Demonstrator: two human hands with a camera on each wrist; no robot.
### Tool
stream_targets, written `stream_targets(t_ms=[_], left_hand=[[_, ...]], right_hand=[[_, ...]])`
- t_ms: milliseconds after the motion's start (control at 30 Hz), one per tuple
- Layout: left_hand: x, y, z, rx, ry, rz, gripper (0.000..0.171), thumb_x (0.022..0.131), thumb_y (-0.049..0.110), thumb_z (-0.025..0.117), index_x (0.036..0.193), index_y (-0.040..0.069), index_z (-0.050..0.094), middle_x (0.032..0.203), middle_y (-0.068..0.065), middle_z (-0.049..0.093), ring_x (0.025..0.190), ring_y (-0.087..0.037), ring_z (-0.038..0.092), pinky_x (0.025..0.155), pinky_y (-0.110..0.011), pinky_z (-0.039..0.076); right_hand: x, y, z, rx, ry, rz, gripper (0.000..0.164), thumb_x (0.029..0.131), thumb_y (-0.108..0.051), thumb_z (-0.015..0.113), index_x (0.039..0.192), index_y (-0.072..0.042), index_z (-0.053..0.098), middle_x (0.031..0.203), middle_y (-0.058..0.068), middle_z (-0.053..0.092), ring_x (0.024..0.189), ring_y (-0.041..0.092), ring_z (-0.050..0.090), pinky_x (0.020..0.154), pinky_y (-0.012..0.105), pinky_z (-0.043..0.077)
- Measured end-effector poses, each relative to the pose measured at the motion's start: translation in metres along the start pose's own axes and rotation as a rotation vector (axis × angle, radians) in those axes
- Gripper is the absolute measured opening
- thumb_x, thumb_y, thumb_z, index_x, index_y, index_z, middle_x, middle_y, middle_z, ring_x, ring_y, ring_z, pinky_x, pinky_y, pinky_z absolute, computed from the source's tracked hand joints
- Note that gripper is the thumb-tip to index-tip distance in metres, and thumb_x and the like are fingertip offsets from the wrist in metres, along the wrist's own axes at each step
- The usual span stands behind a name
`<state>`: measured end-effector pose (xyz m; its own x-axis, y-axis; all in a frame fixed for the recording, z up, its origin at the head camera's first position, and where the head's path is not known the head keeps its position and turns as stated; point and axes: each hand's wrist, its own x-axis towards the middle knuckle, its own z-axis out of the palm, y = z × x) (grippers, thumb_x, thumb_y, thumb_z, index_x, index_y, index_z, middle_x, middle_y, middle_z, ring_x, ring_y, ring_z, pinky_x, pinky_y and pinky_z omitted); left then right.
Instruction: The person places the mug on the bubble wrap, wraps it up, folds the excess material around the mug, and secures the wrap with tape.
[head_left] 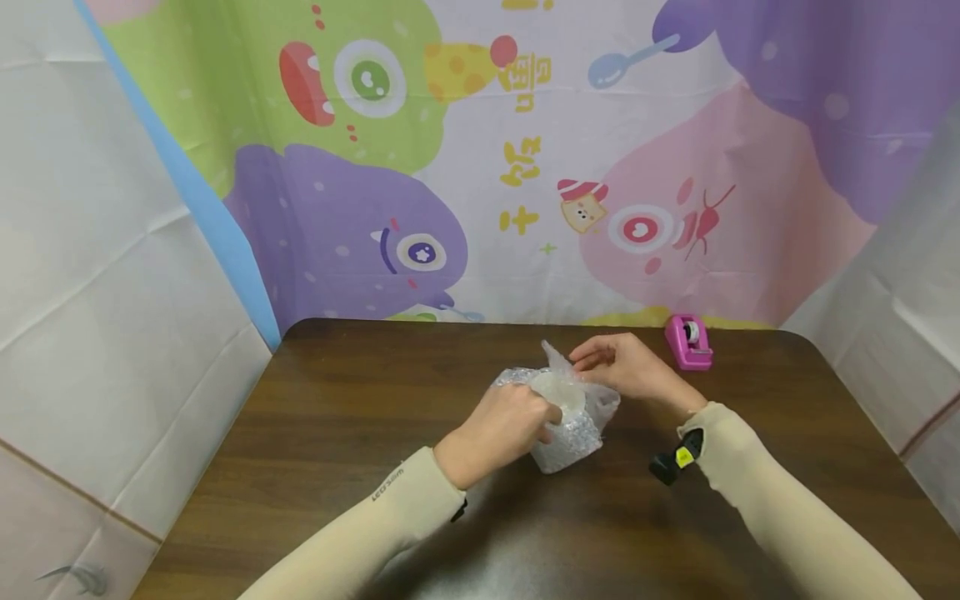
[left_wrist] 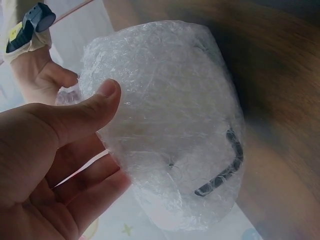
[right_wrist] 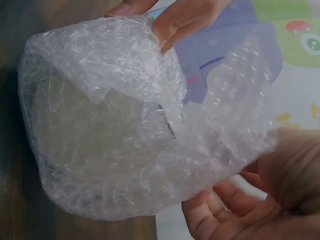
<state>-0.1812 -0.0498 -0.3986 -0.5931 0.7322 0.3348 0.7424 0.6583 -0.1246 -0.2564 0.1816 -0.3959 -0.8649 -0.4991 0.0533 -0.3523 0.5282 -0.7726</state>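
Observation:
A bundle of clear bubble wrap (head_left: 566, 450) sits over the middle of the table, with a pale, rounded object (right_wrist: 85, 125) inside it. Through the plastic, a dark curved strip (left_wrist: 222, 175) shows in the left wrist view; the wrapped thing's kind is unclear. My left hand (head_left: 506, 423) grips the bundle's left side, thumb on the near face and fingers behind. At the other side my right hand (head_left: 630, 367) holds a loose flap (right_wrist: 240, 90) of the wrap, which stands up and away from the bundle. Part of its fingers is hidden behind the plastic.
A pink tape dispenser (head_left: 690, 343) stands at the table's back right, beyond my right hand. The brown wooden table (head_left: 337, 433) meets a printed cartoon curtain (head_left: 480, 275) along its far edge. White sheeting (head_left: 135, 250) hangs at both sides.

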Motion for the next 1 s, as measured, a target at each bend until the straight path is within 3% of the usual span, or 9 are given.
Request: stream_targets(t_ms=[200, 333, 400, 500, 633, 867, 933, 1000], left_hand=[[0.001, 0.001, 0.000, 0.011, -0.001, -0.006, 0.013, 0.077, 0.029, 0.089, 0.076, 0.026, 0.076, 0.069, 0.012, 0.072, 0.066, -0.013, 0.070, 0.059, -0.029, 0.057], [0.001, 0.001, 0.000, 0.010, 0.008, -0.004, 0.013, 0.078, 0.030, 0.088, 0.076, 0.027, 0.076, 0.069, 0.012, 0.071, 0.065, -0.013, 0.070, 0.059, -0.029, 0.057], [0.001, 0.001, 0.000, 0.000, 0.010, -0.003, 0.013, 0.078, 0.029, 0.088, 0.076, 0.027, 0.076, 0.069, 0.012, 0.072, 0.065, -0.012, 0.070, 0.060, -0.028, 0.057], [0.001, 0.000, 0.001, -0.018, 0.007, -0.006, 0.012, 0.078, 0.029, 0.089, 0.077, 0.026, 0.077, 0.070, 0.011, 0.072, 0.066, -0.012, 0.070, 0.060, -0.028, 0.057], [0.001, -0.001, 0.002, -0.039, -0.002, -0.009, 0.012, 0.076, 0.027, 0.089, 0.078, 0.025, 0.077, 0.071, 0.010, 0.072, 0.067, -0.012, 0.070, 0.062, -0.028, 0.058], [0.002, -0.003, 0.003, -0.068, 0.008, 0.022, 0.015, 0.074, 0.022, 0.090, 0.075, 0.025, 0.075, 0.071, 0.010, 0.072, 0.068, -0.010, 0.071, 0.062, -0.027, 0.058], [0.003, -0.005, 0.004, -0.088, 0.010, 0.034, 0.015, 0.074, 0.019, 0.090, 0.075, 0.024, 0.076, 0.071, 0.010, 0.072, 0.067, -0.009, 0.070, 0.062, -0.026, 0.058], [0.003, -0.006, 0.004, -0.121, 0.012, 0.048, 0.015, 0.074, 0.016, 0.090, 0.075, 0.023, 0.077, 0.071, 0.009, 0.071, 0.066, -0.009, 0.069, 0.062, -0.025, 0.057]], right_hand=[[0.000, 0.005, 0.001, -0.006, -0.104, 0.153, 0.059, 0.094, -0.027, 0.077, 0.140, 0.004, 0.057, 0.130, 0.027, 0.066, 0.117, 0.038, 0.067, 0.087, 0.044, 0.062], [0.001, 0.009, 0.001, 0.092, -0.171, 0.247, 0.060, 0.093, -0.030, 0.077, 0.141, 0.002, 0.059, 0.136, 0.028, 0.064, 0.114, 0.031, 0.068, 0.082, 0.042, 0.063], [0.002, 0.010, 0.002, 0.159, -0.207, 0.267, 0.060, 0.092, -0.028, 0.079, 0.141, 0.001, 0.059, 0.136, 0.026, 0.063, 0.110, 0.028, 0.069, 0.081, 0.040, 0.064], [0.003, 0.010, 0.003, 0.175, -0.248, 0.218, 0.061, 0.090, -0.024, 0.080, 0.141, 0.002, 0.059, 0.133, 0.026, 0.066, 0.107, 0.025, 0.070, 0.081, 0.039, 0.064], [0.004, 0.007, 0.003, 0.109, -0.263, 0.169, 0.061, 0.089, -0.021, 0.081, 0.141, 0.002, 0.060, 0.127, 0.023, 0.070, 0.102, 0.023, 0.072, 0.082, 0.038, 0.063], [0.011, -0.004, 0.003, -0.030, -0.275, 0.211, 0.058, 0.086, -0.025, 0.084, 0.135, 0.000, 0.066, 0.126, 0.017, 0.072, 0.103, 0.021, 0.071, 0.086, 0.039, 0.062], [0.015, -0.008, 0.003, -0.103, -0.290, 0.201, 0.051, 0.086, -0.027, 0.084, 0.128, 0.000, 0.070, 0.113, 0.012, 0.075, 0.092, 0.016, 0.068, 0.078, 0.033, 0.061], [0.019, -0.012, 0.003, -0.177, -0.312, 0.175, 0.037, 0.086, -0.025, 0.084, 0.113, -0.001, 0.076, 0.090, 0.004, 0.071, 0.074, 0.012, 0.059, 0.066, 0.026, 0.053]])
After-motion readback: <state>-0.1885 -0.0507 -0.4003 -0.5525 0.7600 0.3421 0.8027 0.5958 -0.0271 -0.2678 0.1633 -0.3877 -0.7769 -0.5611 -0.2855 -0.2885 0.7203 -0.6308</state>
